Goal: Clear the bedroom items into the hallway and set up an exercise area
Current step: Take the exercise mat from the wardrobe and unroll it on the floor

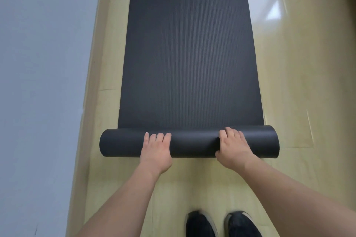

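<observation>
You have one floor point(300, 86) of pale yellow-green boards beneath you, glossy on the right where a window glare sits. One grey-blue wall point(38, 75) runs up your left side, meeting the floor along a slanted line. One dark exercise mat point(189, 54) lies flat down the middle, ribbed lengthwise; its far end is cut off by the top of the view. The near end is still wound into one roll point(189, 143) lying crosswise, wider in view than the flat part and sticking out past it on both sides.

Your two forearms reach in from below. Your left hand point(156, 150) lies on top of the roll, fingers side by side and gently bent over its curve; the thumb is hidden. Your right hand point(234, 147) curls over the roll, fingers hooked at the far edge, thumb at the near side. Two dark shoes point(221, 224) show at the bottom edge, cut off by the frame.

Between mat and wall there is only a narrow strip of bare floor. On the right, the floor is open well out to the frame edge. Bare boards lie between roll and shoes.
</observation>
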Available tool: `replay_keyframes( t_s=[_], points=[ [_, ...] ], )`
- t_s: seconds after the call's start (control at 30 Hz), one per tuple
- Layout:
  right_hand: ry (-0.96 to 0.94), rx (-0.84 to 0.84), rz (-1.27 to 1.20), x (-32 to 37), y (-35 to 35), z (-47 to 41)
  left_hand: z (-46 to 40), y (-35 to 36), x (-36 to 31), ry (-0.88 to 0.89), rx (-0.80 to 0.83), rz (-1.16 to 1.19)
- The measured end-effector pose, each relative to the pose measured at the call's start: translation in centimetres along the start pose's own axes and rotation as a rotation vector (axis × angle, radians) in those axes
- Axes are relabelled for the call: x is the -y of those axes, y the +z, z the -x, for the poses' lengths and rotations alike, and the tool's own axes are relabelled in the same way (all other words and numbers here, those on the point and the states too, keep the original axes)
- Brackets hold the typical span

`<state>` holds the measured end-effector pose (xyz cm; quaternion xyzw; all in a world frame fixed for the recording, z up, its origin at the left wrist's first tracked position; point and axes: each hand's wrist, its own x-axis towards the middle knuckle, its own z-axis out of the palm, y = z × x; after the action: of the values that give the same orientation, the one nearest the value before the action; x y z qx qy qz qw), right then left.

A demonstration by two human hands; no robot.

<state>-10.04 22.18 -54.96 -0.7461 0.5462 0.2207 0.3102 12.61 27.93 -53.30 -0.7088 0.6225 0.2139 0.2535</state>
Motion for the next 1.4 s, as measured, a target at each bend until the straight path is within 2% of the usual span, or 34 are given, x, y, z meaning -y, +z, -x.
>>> replay_keyframes(
  t_s=[0.2,0.33,0.47,0.63,0.8,0.93,1.0,1.13,1.2,1.3,1.4],
  points=[
    [0.000,0.003,0.054,-1.3,3.5,4.5,4.0,3.0,-1.5,0.045,0.000,-0.025],
    [-0.020,0.041,0.030,-1.8,5.9,6.9,6.0,4.1,-2.5,0.047,0.076,-0.040],
    [0.035,0.023,0.003,-1.4,7.2,8.8,7.8,5.4,-3.2,0.027,-0.018,0.003],
    [0.050,0.045,0.065,-0.9,9.4,11.9,11.3,8.7,-3.2,0.032,0.029,0.009],
    [0.036,0.183,0.072,-0.9,11.2,13.3,13.3,11.4,-2.4,0.019,0.078,0.066],
    [0.080,0.130,-0.018,-0.3,13.2,15.0,15.2,13.7,-2.1,0.001,-0.001,0.109],
    [0.089,0.121,0.032,-0.2,14.5,16.1,16.1,14.6,-1.9,0.029,-0.005,0.064],
    [0.077,0.125,0.114,0.0,16.8,17.8,17.6,16.1,-1.6,0.092,0.028,0.081],
    [0.062,0.152,0.050,0.6,17.7,18.2,18.7,17.2,-1.3,0.065,0.076,0.120],
    [0.054,0.155,-0.021,1.9,19.2,19.4,20.6,19.6,-0.3,0.026,0.053,0.187],
    [0.083,0.184,0.072,2.5,21.4,20.7,23.0,22.0,0.2,0.023,0.061,0.192]
  ],
)
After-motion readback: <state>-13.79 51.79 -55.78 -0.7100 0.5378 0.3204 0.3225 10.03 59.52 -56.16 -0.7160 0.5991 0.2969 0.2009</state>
